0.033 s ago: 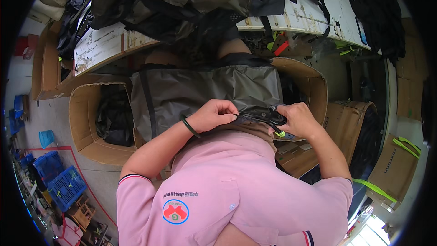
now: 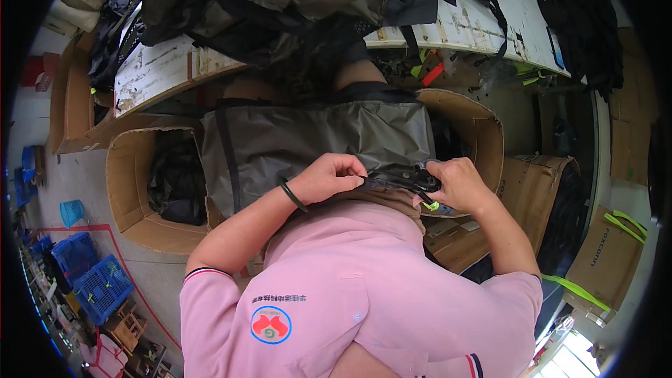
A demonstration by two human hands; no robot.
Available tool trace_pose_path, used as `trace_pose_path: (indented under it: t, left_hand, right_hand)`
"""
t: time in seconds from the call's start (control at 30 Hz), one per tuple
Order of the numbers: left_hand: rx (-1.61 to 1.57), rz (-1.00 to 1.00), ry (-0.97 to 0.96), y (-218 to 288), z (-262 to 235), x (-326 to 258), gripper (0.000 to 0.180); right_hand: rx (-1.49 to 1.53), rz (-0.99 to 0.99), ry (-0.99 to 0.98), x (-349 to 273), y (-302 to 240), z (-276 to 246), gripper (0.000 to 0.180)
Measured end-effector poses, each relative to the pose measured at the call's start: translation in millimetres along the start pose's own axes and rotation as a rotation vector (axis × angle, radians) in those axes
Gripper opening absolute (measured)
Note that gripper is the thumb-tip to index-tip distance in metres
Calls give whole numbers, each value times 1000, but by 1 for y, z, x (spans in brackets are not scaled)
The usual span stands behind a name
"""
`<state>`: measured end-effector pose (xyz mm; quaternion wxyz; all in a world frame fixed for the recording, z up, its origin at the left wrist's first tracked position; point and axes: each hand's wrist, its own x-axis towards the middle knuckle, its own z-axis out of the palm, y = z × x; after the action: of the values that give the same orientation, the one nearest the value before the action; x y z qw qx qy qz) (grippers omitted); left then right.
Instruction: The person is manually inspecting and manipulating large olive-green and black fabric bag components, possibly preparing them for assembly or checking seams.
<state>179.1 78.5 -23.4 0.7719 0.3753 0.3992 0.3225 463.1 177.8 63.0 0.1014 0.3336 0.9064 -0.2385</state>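
Observation:
A grey-olive fabric bag [image 2: 315,140] lies spread over my lap. At its near edge sits a black strap piece with a buckle [image 2: 402,178]. My left hand [image 2: 332,176], with a black band on the wrist, pinches the left end of that piece. My right hand [image 2: 462,185] grips its right end, just above a small yellow-green tab [image 2: 430,205]. Both hands are close together in front of my pink shirt. The fingers hide part of the buckle.
An open cardboard box [image 2: 126,182] with black items stands at my left, another box [image 2: 486,136] at my right. A white workbench [image 2: 161,70] piled with dark fabric [image 2: 280,0] is ahead. Blue crates [image 2: 91,280] sit on the floor at lower left, more cartons [image 2: 602,259] at right.

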Motion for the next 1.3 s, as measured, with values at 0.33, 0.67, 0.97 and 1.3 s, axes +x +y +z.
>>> trace_pose_path:
  t: [0.33, 0.67, 0.97, 1.3]
  left_hand:
    - [528, -380, 247, 23, -146, -201, 18]
    - [1284, -1003, 969, 29, -210, -394, 47]
    - [1605, 860, 1336, 231, -166, -112, 51]
    - [1294, 1466, 1203, 360, -75, -170, 16]
  right_hand:
    - [486, 70, 505, 66, -2, -61, 44]
    - [477, -218, 797, 219, -86, -158, 32]
    - [737, -293, 711, 228, -116, -132, 28]
    - [798, -340, 1047, 182, -50, -159, 35]
